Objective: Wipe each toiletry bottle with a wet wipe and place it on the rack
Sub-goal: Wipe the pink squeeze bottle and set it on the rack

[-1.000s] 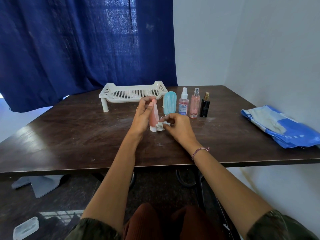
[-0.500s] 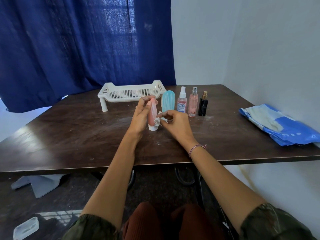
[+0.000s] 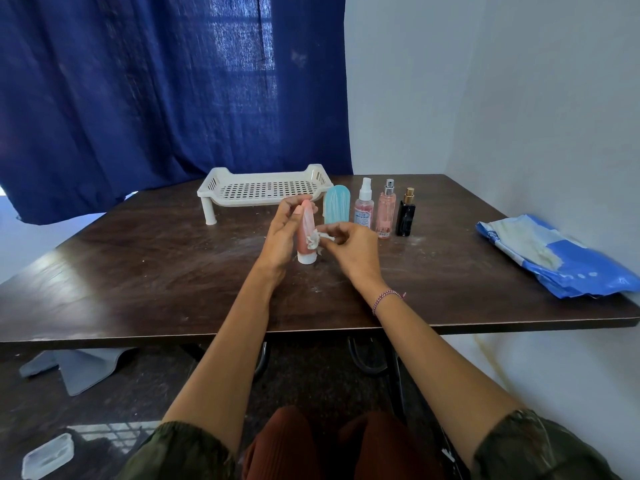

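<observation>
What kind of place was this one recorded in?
Likely a plain room in a home: a dark table against a white wall, and a blue curtain with daylight showing through.

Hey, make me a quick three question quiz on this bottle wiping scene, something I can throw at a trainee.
1. True or false: the white rack already holds a bottle.
2. Which item does the left hand grip? A) teal tube B) pink tube C) black bottle
3. Fill in: the right hand pinches a crumpled ____ beside that tube.
Key: 1 false; 2 B; 3 wipe.
</observation>
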`<state>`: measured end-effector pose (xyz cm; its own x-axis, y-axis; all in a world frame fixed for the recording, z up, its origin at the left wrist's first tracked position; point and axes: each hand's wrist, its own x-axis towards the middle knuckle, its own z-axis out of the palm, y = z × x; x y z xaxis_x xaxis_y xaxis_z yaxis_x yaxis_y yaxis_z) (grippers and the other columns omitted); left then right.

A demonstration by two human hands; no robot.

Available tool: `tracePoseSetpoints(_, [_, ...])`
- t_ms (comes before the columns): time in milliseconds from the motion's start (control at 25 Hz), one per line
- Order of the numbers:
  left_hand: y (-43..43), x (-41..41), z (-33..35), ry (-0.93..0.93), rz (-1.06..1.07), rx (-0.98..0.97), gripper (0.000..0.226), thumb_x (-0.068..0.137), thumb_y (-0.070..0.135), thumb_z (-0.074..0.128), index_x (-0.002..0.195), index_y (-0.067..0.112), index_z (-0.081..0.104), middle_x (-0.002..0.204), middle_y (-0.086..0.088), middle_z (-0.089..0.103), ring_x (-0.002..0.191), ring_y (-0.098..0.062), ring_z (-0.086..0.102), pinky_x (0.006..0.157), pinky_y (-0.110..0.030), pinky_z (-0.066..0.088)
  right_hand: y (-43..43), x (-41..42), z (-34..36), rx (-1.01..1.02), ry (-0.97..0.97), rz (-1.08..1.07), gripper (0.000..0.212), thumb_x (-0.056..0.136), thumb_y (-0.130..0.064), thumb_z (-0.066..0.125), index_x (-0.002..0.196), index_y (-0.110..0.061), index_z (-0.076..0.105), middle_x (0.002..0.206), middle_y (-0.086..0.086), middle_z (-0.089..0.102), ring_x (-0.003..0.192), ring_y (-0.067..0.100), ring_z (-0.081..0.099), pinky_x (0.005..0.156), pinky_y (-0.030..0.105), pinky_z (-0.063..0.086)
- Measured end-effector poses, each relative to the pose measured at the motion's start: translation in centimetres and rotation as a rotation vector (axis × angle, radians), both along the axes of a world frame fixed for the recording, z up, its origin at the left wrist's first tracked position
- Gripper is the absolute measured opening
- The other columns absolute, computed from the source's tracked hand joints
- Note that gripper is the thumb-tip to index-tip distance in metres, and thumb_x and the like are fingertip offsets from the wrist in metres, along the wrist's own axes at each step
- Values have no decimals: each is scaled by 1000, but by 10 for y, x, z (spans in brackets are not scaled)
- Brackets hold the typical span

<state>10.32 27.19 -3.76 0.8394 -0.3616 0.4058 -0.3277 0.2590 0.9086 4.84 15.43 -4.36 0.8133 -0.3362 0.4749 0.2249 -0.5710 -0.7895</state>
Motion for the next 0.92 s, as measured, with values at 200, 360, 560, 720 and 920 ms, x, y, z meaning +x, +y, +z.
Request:
tracePoseSetpoints(200, [0,-1,1,24,-9,-17,23,101,14,35,120,15,48,128,-15,52,111,-12,54,77,-11,49,8,-4,-1,115,-44,33,24,81,-19,71,103,-10,71,101,2,69,90,5,60,76,8,47])
tracePoseSetpoints(360, [0,2,0,28,-8,-16,23,101,15,36,120,15,49,132,-15,51,120,-22,52,77,-13,50,12,-7,-2,148,-76,65,25,76,-22,76,99,-14,70,97,-3,67,90,5,59,76,10,48])
tracePoseSetpoints(560, [-1,1,1,38,-28,-37,24,101,14,36,122,12,47,130,-15,51,114,-16,53,76,-12,50,9,0,-4,238,-25,32,37,75,-11,76,110,-8,66,101,1,68,85,3,61,72,6,48])
tracePoseSetpoints(720, [0,1,1,33,-25,-31,21,101,15,37,119,15,48,125,-11,54,110,-13,55,77,-14,51,10,-1,-3,133,-116,-10,24,74,-11,76,97,-7,72,96,5,71,86,8,62,77,10,48])
tracePoseSetpoints(920, [1,4,-1,36,-43,-45,17,100,16,42,108,25,54,122,-10,55,115,-22,54,88,-27,52,21,-6,-3,-144,-263,42,16,73,-1,74,89,-5,73,90,4,68,79,0,54,74,0,40])
